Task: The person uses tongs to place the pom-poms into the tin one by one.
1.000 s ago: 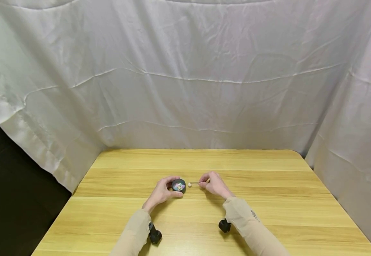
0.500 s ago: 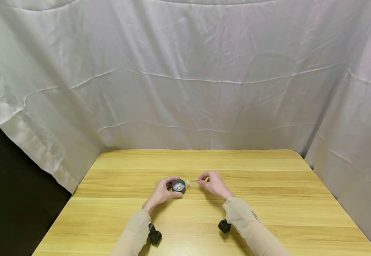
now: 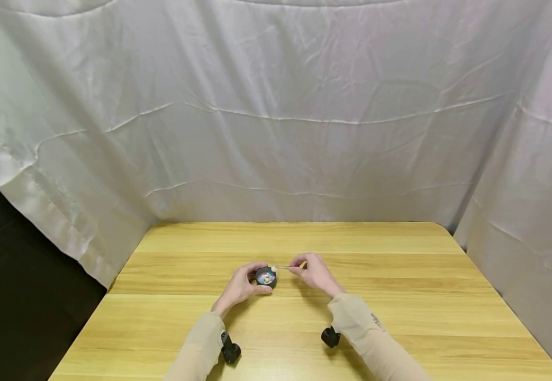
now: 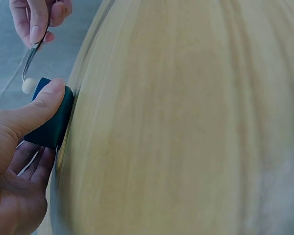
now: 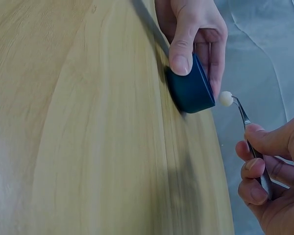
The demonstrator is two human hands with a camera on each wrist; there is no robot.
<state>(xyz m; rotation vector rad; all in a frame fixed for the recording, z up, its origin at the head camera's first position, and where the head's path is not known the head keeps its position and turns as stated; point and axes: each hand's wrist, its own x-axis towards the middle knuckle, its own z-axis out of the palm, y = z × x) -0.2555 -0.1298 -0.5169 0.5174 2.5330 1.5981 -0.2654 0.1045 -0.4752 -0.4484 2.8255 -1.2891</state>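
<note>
My left hand holds a small dark round container on the table, thumb on the near side and fingers round the far side. Several pastel-coloured pieces lie inside it in the head view. In my right hand is a pair of metal tweezers with bent tips, pinched between thumb and fingers. The tips grip a small white ball, which is raised close to the container's rim. From the head view the ball overlaps the container's far right edge.
The wooden table reaches out on all sides of both hands. Pale curtains hang behind it and at its sides. Small black cameras sit on both wrists.
My right hand has moved left and slightly away from me, lifting the white ball in the tweezers from beside the container to its rim. My left hand and the container stay put.
</note>
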